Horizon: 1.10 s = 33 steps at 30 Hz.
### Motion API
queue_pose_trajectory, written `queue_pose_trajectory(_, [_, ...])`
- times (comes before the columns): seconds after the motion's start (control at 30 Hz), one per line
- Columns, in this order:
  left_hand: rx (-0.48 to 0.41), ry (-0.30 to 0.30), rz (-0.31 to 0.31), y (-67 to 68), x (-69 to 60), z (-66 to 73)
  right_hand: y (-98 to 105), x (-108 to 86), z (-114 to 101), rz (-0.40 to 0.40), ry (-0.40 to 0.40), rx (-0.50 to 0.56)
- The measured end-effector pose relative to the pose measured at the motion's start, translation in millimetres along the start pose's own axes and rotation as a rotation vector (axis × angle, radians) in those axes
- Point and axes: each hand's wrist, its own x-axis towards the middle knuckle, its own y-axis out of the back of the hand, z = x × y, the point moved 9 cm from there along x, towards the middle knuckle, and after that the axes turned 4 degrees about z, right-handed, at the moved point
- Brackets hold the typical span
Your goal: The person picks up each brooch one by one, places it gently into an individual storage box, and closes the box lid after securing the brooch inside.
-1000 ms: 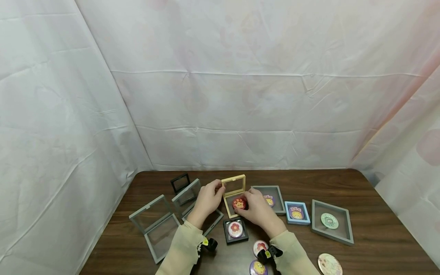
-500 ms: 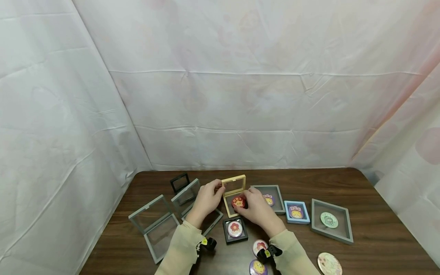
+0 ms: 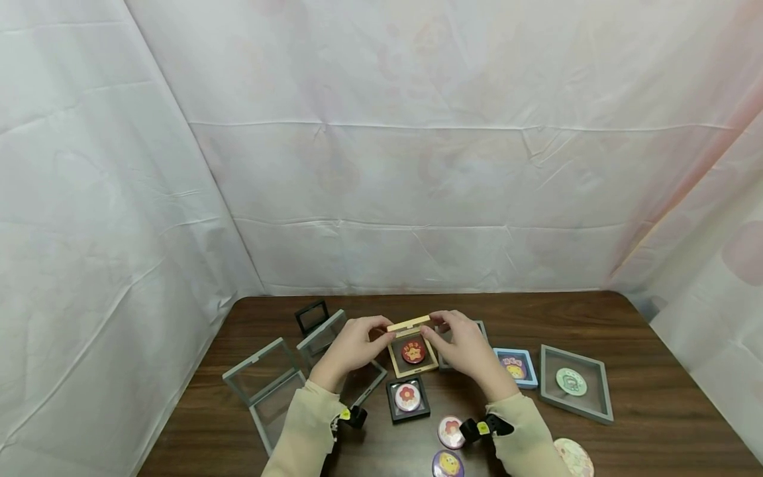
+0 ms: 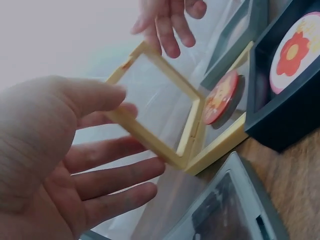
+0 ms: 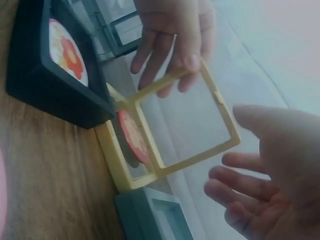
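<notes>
A small yellow display case (image 3: 417, 371) holds a round red badge (image 3: 413, 352) on its clear film, and its lid (image 4: 142, 131) is tilted partway over the base. My left hand (image 3: 354, 348) pinches the lid's left edge between thumb and index finger, the other fingers spread. At the lid's right corner is my right hand (image 5: 270, 175), its fingers loosely extended; a small gap shows between its thumb and the lid in the right wrist view. Just in front stands a black case (image 3: 396, 416) with a red-flower badge (image 3: 408, 397) in it.
Two grey cases (image 3: 262, 358) stand open at left, near a small black case (image 3: 311, 317). To the right lie a blue case (image 3: 516, 385) and a grey case (image 3: 545, 371) with a green badge. Loose badges, including a purple one (image 3: 448, 464), lie in front.
My right hand has let go of the red badge and moved up and right to the lid's corner. The lid has tipped forward, lower over the base, with my left hand on it.
</notes>
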Motion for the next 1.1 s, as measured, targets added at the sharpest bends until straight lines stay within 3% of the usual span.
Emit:
queue_pose_trajectory(0.23, [-0.023,-0.028,-0.105,-3.8,-4.9,4.0,-2,0.8,0,-0.074,0.015,0.038])
queue_pose_trajectory(0.4, [-0.045,0.003,-0.153,-6.9,-6.0,5.9,-5,-1.2,0,-0.142,0.049,0.063])
queue_pose_trajectory(0.73, [0.006,0.027,-0.171,-12.7,-6.1,6.6,-10,-2.5,4,-0.221,0.02,0.129])
queue_pose_trajectory(1.1, [0.051,-0.016,-0.166,-16.8,-5.3,6.0,-10,-3.4,9,-0.229,-0.012,0.16])
